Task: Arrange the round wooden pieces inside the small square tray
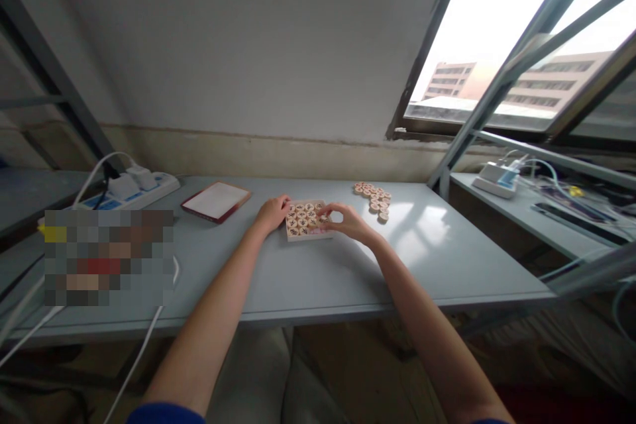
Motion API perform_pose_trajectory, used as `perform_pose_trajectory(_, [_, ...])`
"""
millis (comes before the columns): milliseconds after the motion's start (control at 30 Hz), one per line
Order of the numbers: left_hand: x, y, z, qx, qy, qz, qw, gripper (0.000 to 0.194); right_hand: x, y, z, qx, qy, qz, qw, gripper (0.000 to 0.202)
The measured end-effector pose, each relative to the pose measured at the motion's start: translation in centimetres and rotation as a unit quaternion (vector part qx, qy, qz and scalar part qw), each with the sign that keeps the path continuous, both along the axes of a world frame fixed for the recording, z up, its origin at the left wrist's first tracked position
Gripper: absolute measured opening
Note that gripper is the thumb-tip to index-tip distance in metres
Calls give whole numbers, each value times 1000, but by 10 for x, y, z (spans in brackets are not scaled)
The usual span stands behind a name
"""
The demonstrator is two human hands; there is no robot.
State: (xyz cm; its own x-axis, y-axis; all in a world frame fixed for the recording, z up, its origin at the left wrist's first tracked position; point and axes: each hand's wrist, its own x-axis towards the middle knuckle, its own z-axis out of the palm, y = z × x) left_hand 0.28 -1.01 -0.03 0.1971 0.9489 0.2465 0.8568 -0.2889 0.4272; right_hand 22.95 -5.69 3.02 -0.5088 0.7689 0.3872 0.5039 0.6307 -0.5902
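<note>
In front of me a shallow box (309,236) lies on the desk, holding rows of round wooden Chinese chess pieces (300,215) with dark characters. My left hand (272,213) is closed on the box's left edge, its fingertips at the upper left corner. Over the box's right side, my right hand (349,222) pinches a Chinese chess piece (323,218) between thumb and forefinger, partly hidden by the fingers. A pinkish patch shows at the box's lower right. Farther right on the desk lies a loose group of Chinese chess pieces (374,197) with reddish characters.
A flat lid with a white face and dark red edge (217,201) lies left of the box. White power strips with plugs sit at left (134,189) and on the right-hand shelf (498,179). Cables hang over the desk's left front. Wall and window stand behind.
</note>
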Motion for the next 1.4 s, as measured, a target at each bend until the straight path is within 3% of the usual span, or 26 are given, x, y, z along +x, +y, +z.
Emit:
perform_pose_trajectory(100, [0, 0, 0, 2, 0, 0, 1000, 26, -3, -1, 0, 17, -19, 8, 1000, 19])
perform_pose_trajectory(300, [1, -2, 1, -1, 3, 14, 1000, 25, -1, 4, -8, 107, -97, -87, 986, 30])
perform_pose_trajectory(633, [-1, 1, -2, 2, -2, 2, 1000, 25, -15, -3, -7, 76, -175, -83, 978, 54])
perform_pose_trajectory(700, [-1, 1, -1, 5, 0, 0, 1000, 25, -8, 1, -2, 74, -179, -124, 973, 57])
perform_pose_trajectory(767, [0, 0, -1, 4, 5, 2, 1000, 26, 10, 6, 4, 92, -182, -264, 943, 57])
perform_pose_trajectory(867, [1, -1, 1, -1, 14, 9, 1000, 26, 49, 10, 12, 105, -172, -536, 820, 51])
perform_pose_trajectory(900, [1, -1, 1, -1, 14, 10, 1000, 26, 61, 10, 13, 85, -176, -588, 785, 50])
perform_pose_trajectory(967, [1, -1, 2, -1, 12, 6, 1000, 26, 78, 8, 13, 0, -207, -624, 753, 48])
perform_pose_trajectory(1100, [2, -1, 3, -4, 11, 6, 1000, 27, 84, 4, 8, -168, -274, -543, 776, 40])
perform_pose_trajectory(1233, [1, -1, 2, -6, 13, 12, 1000, 27, 74, 4, 5, -137, -308, -483, 808, 33])
perform_pose_trajectory(1300, [1, -1, 1, -3, 14, 10, 1000, 27, 68, 6, 4, -111, -288, -424, 851, 31])
perform_pose_trajectory(1400, [1, -1, 1, 0, 15, 8, 1000, 27, 55, 7, 5, -66, -191, -259, 945, 30])
